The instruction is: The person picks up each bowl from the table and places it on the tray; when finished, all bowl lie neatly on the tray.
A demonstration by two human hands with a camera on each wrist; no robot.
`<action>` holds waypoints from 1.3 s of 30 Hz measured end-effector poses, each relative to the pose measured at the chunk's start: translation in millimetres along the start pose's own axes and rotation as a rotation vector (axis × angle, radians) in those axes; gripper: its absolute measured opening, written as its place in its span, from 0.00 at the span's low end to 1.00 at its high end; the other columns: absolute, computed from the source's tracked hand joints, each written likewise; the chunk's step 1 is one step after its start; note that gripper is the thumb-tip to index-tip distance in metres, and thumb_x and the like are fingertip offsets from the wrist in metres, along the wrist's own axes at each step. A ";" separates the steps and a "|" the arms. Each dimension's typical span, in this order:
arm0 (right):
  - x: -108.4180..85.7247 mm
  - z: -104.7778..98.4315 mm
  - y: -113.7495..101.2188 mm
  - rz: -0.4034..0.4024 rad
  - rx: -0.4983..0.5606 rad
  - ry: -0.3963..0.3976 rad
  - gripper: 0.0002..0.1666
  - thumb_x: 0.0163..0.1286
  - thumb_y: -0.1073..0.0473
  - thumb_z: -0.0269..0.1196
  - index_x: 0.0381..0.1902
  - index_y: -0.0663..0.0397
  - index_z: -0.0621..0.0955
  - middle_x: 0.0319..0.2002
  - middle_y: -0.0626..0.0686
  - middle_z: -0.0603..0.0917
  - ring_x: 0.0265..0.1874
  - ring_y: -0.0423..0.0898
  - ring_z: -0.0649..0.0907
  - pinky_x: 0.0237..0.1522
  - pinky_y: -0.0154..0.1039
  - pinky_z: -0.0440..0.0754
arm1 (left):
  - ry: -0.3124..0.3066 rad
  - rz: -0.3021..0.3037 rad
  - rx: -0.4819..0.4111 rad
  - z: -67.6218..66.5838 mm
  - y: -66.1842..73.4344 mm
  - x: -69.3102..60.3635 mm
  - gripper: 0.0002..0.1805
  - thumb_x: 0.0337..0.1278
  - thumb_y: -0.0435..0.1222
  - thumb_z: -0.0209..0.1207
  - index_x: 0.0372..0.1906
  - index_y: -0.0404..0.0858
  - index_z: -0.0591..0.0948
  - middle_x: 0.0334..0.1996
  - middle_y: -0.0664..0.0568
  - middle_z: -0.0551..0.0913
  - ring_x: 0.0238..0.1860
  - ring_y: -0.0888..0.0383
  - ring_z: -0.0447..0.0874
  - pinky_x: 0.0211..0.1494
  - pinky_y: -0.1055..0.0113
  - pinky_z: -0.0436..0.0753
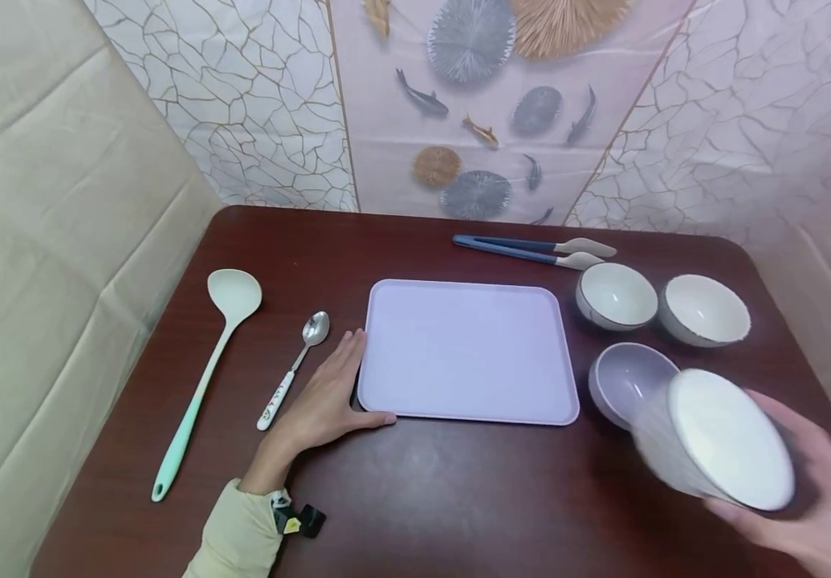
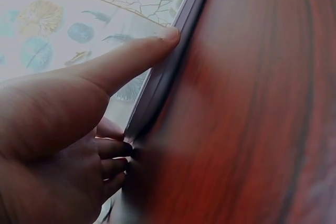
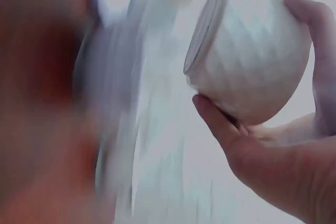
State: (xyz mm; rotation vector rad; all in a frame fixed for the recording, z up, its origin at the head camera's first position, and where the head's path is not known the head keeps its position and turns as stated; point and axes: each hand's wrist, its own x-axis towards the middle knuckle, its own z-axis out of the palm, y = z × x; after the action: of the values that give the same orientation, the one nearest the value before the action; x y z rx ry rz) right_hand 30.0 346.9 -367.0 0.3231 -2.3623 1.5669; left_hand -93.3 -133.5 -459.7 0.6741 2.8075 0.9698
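Observation:
A white bowl (image 1: pixel 733 440) with a textured outside is gripped by the right hand (image 1: pixel 820 490) at the lower right, tilted and raised, partly in front of a purple bowl (image 1: pixel 628 377). In the right wrist view the thumb and fingers of the right hand (image 3: pixel 278 156) hold the bowl (image 3: pixel 257 51) from both sides. The left hand (image 1: pixel 324 401) rests at the left edge of a lavender tray (image 1: pixel 466 353), fingers extended and thumb along the near edge. The left wrist view shows the left hand (image 2: pixel 58 124) touching the tray's rim (image 2: pixel 163 77).
Two white bowls (image 1: pixel 616 297) (image 1: pixel 706 311) stand behind the purple one. Blue-handled tongs (image 1: pixel 509 247) lie at the back. Left of the tray are a spoon (image 1: pixel 292 373) and a pale green ladle (image 1: pixel 209 369) on the dark table (image 1: pixel 415 498).

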 end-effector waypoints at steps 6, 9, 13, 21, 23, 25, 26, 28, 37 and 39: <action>77.9 117.4 -27.8 0.137 -0.125 -0.230 0.64 0.39 0.65 0.82 0.73 0.48 0.62 0.64 0.52 0.71 0.56 0.43 0.72 0.54 0.29 0.68 | 0.015 -0.010 -0.009 3.2 -7.2 2.0 0.68 0.41 0.60 0.73 0.77 0.30 0.46 0.77 0.40 0.47 0.77 0.47 0.39 0.73 0.46 0.52; 115.4 174.2 -15.5 0.199 -0.031 -0.243 0.63 0.40 0.58 0.83 0.71 0.51 0.60 0.63 0.53 0.71 0.57 0.47 0.73 0.59 0.39 0.68 | 0.013 -0.016 -0.025 10.6 -8.3 2.8 0.68 0.42 0.61 0.71 0.77 0.32 0.46 0.77 0.41 0.46 0.77 0.48 0.38 0.73 0.47 0.50; 151.0 229.9 1.9 0.245 -0.008 -0.214 0.67 0.38 0.55 0.83 0.71 0.57 0.56 0.64 0.57 0.67 0.59 0.50 0.72 0.60 0.48 0.68 | 0.013 -0.004 -0.040 18.0 -6.9 3.9 0.67 0.42 0.61 0.71 0.77 0.33 0.46 0.77 0.41 0.47 0.77 0.48 0.38 0.74 0.49 0.49; 177.1 271.7 29.2 0.208 -0.178 -0.137 0.70 0.36 0.53 0.82 0.70 0.63 0.53 0.64 0.62 0.61 0.60 0.56 0.71 0.60 0.51 0.71 | 0.035 0.058 -0.011 19.2 -1.9 7.0 0.67 0.42 0.61 0.72 0.77 0.31 0.47 0.76 0.39 0.49 0.76 0.46 0.41 0.74 0.48 0.51; 177.7 274.4 31.4 0.201 -0.185 -0.133 0.70 0.35 0.53 0.82 0.70 0.63 0.54 0.64 0.62 0.61 0.60 0.57 0.71 0.60 0.51 0.71 | 0.033 0.065 -0.003 17.6 -1.4 7.6 0.67 0.42 0.61 0.71 0.77 0.31 0.47 0.76 0.39 0.48 0.76 0.46 0.41 0.74 0.48 0.51; 177.4 276.5 32.6 0.199 -0.189 -0.132 0.69 0.35 0.53 0.82 0.70 0.64 0.54 0.64 0.62 0.61 0.60 0.57 0.71 0.60 0.51 0.71 | 0.031 0.071 0.004 15.6 -1.2 7.8 0.67 0.41 0.61 0.72 0.77 0.31 0.47 0.76 0.39 0.48 0.76 0.45 0.41 0.74 0.49 0.51; 177.1 277.6 33.1 0.200 -0.193 -0.132 0.69 0.35 0.53 0.82 0.70 0.63 0.54 0.64 0.62 0.61 0.60 0.57 0.71 0.60 0.50 0.71 | 0.031 0.074 0.007 14.6 -1.3 7.8 0.67 0.41 0.61 0.72 0.77 0.31 0.47 0.76 0.39 0.48 0.76 0.45 0.41 0.74 0.49 0.51; 177.0 280.1 33.9 0.202 -0.199 -0.134 0.69 0.36 0.53 0.82 0.70 0.63 0.54 0.64 0.62 0.61 0.60 0.57 0.71 0.60 0.50 0.71 | 0.031 0.078 0.011 12.7 -1.8 7.9 0.67 0.42 0.61 0.72 0.77 0.31 0.47 0.76 0.39 0.48 0.76 0.45 0.41 0.74 0.49 0.50; 168.5 261.5 4.1 -0.003 -0.174 -0.139 0.73 0.38 0.52 0.84 0.73 0.63 0.51 0.69 0.61 0.58 0.67 0.55 0.64 0.66 0.49 0.66 | 0.062 0.052 -0.003 8.7 -10.3 -2.9 0.66 0.42 0.60 0.72 0.77 0.31 0.48 0.76 0.40 0.49 0.76 0.45 0.41 0.74 0.48 0.51; 156.5 225.1 -8.8 -0.112 -0.145 -0.158 0.63 0.43 0.56 0.82 0.72 0.60 0.59 0.67 0.56 0.66 0.66 0.52 0.68 0.65 0.47 0.68 | 0.049 0.038 -0.009 8.2 -9.8 -3.3 0.66 0.42 0.60 0.71 0.77 0.32 0.47 0.77 0.41 0.48 0.77 0.47 0.40 0.74 0.48 0.50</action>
State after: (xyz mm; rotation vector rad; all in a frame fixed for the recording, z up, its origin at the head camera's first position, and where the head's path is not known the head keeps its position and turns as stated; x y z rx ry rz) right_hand -138.7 131.4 -386.3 0.5541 -2.5119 1.3565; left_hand -92.2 -137.1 -472.4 0.7147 2.8407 1.0181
